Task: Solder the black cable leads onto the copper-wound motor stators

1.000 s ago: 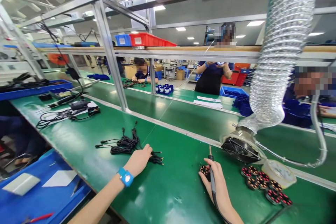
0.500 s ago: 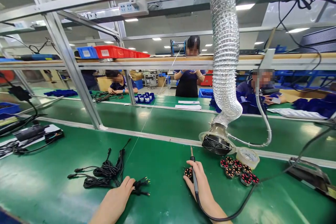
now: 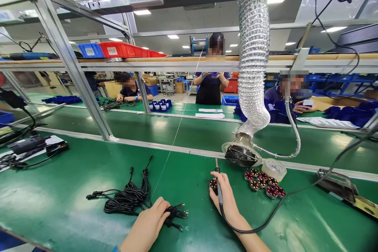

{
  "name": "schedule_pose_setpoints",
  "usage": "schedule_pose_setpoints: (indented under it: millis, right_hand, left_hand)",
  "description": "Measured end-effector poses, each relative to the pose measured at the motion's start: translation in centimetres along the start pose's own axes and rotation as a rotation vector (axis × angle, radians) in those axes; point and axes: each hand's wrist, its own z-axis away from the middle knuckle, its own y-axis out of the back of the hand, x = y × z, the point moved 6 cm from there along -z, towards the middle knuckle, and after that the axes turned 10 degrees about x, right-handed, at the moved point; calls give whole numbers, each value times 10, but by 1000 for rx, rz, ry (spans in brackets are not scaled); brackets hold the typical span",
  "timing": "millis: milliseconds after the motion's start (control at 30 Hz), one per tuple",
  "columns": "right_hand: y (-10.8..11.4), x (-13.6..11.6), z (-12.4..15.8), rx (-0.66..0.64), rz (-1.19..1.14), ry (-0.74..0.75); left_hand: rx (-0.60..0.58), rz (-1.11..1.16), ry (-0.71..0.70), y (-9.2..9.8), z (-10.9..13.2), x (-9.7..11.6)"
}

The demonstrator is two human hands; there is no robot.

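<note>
My left hand (image 3: 147,220) is closed around a bundle of black cables (image 3: 126,201) near one end. The stripped wire tips (image 3: 184,213) stick out to its right, while the coiled lengths and plugs lie to its left on the green bench. In my right hand (image 3: 227,195) is a soldering iron (image 3: 219,193), its tip pointing away from me. At those fingertips sits a small round motor coil (image 3: 213,184), partly hidden by the hand; whether it is gripped too is unclear. Several similar red-and-black motor coils (image 3: 262,182) lie to the right.
A clear tape roll (image 3: 274,169) and a fume fan (image 3: 240,155) under a silver duct (image 3: 252,55) stand behind the coils. A thin wire (image 3: 178,130) slants down from a spool (image 3: 199,45). At right rests a metal holder (image 3: 336,184). Co-workers sit and stand beyond.
My left hand has moved right, sliding the cable bundle with it towards the right hand. My right hand still holds the soldering iron beside the motor coil. The view has shifted slightly.
</note>
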Motion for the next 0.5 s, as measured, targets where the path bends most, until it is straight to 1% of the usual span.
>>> schedule_pose_setpoints:
  millis: [133, 233, 333, 400, 500]
  right_hand:
    - [-1, -5, -1, -33, -32, 12]
    - [0, -8, -3, -38, -32, 10]
    - [0, -5, -2, -37, 10, -3]
    - [0, 1, 0, -31, 51, -20]
    - [-2, 8, 2, -13, 94, -36]
  left_hand:
    - [-35, 185, 45, 20, -16, 6]
    - [-120, 219, 47, 22, -29, 9]
    - [-185, 173, -1, 23, -39, 12]
    - [-185, 98, -22, 26, -44, 12]
    - [-183, -49, -15, 33, -48, 5]
